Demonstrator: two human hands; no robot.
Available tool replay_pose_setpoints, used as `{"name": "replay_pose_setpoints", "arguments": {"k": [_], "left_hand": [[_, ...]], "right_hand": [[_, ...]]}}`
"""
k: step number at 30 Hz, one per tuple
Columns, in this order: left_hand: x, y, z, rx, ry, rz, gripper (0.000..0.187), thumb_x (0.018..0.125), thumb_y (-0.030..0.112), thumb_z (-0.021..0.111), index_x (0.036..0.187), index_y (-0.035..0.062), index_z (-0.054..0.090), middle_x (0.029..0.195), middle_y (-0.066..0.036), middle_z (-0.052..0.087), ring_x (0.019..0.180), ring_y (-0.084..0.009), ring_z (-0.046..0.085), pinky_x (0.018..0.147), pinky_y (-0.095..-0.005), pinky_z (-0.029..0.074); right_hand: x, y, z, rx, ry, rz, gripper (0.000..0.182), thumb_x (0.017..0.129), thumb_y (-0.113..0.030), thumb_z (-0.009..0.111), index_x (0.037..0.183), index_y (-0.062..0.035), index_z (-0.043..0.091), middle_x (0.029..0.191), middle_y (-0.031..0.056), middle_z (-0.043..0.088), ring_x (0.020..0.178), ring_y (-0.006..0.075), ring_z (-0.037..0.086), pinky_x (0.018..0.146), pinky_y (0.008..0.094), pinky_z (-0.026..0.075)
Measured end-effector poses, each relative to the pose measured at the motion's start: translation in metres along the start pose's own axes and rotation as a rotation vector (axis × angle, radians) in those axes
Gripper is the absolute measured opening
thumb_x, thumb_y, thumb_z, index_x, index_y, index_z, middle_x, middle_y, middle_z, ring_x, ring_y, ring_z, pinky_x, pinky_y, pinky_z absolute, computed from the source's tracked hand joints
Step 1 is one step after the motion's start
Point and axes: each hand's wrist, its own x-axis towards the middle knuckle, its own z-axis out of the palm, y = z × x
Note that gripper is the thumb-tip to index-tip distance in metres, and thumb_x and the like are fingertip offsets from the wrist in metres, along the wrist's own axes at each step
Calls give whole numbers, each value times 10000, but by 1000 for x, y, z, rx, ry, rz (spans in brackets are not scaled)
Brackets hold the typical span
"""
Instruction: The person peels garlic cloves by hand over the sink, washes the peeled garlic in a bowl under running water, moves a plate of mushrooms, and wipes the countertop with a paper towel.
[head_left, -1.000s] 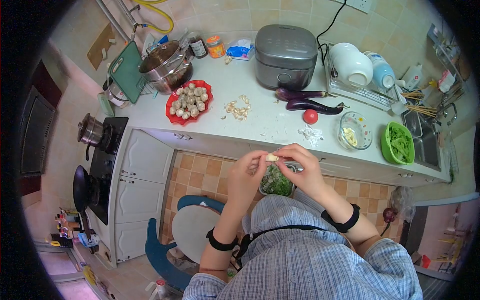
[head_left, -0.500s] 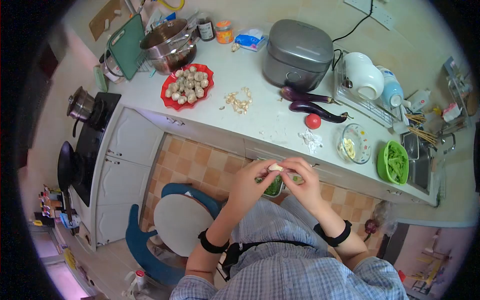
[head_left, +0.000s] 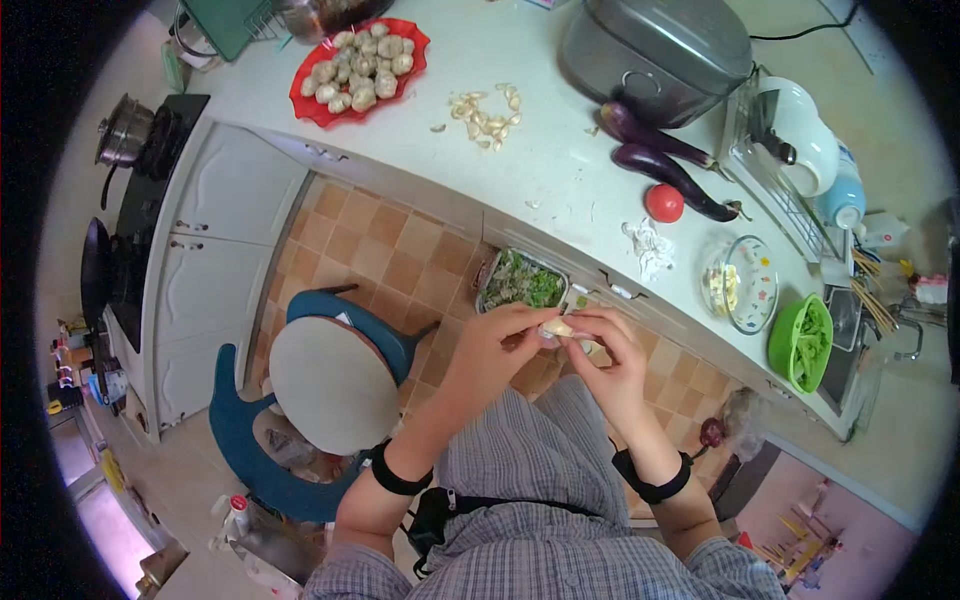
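Grip of both hands (head_left: 545, 350), pale smooth clove (head_left: 556, 327), prob. garlic

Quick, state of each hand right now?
Left hand: closed, fingertips pinching a garlic clove.
Right hand: also closed in a pinch, on the same clove.

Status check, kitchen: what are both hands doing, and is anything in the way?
Left hand, right hand: fingertips closed on one garlic clove. Greens lower down, beyond the hands. No obstruction seen at the grip.
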Motion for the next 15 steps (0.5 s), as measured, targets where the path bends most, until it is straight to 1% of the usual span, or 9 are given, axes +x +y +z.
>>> {"name": "replay_pose_setpoints", "arguments": {"k": [1, 5, 7, 10, 15], "left_hand": [[1, -2, 0, -5, 5, -11, 264, 776, 5, 546, 1038, 21, 575, 868, -71, 591, 780, -112, 575, 659, -198, 459], [3, -6, 3, -19, 53, -10, 234, 765, 54, 579, 996, 30, 600, 867, -75, 600, 776, -113, 576, 657, -211, 459], [6, -6, 4, -32, 77, 1, 232, 761, 68, 590, 989, 31, 604, 873, -75, 601, 778, -114, 575, 664, -215, 460], [13, -5, -1, 5, 24, -53, 254, 758, 80, 607, 1008, 37, 598, 879, -70, 602, 789, -112, 573, 679, -215, 463], [17, -15, -2, -145, -12, -59, 244, 769, 79, 602, 1008, 28, 600, 885, -72, 599, 803, -111, 569, 684, -214, 465]], "right_hand": [[0, 1, 1, 39, -2, 46, 230, 694, 40, 610, 915, -20, 586, 933, 98, 563, 828, 201, 571, 704, 274, 462], [4, 12, 3, 30, -18, 52, 227, 689, 37, 615, 906, -28, 592, 921, 97, 569, 839, 210, 573, 705, 277, 465], [8, 13, 1, -121, -39, -33, 220, 686, 36, 618, 894, -32, 599, 920, 95, 571, 842, 211, 574, 708, 278, 464], [12, 13, 0, -140, -33, -48, 203, 684, 32, 622, 875, -34, 606, 913, 92, 575, 841, 209, 575, 709, 276, 464], [18, 15, -4, -149, -55, -81, 189, 682, 22, 632, 861, -34, 611, 911, 87, 577, 847, 211, 575, 709, 280, 464]]}}
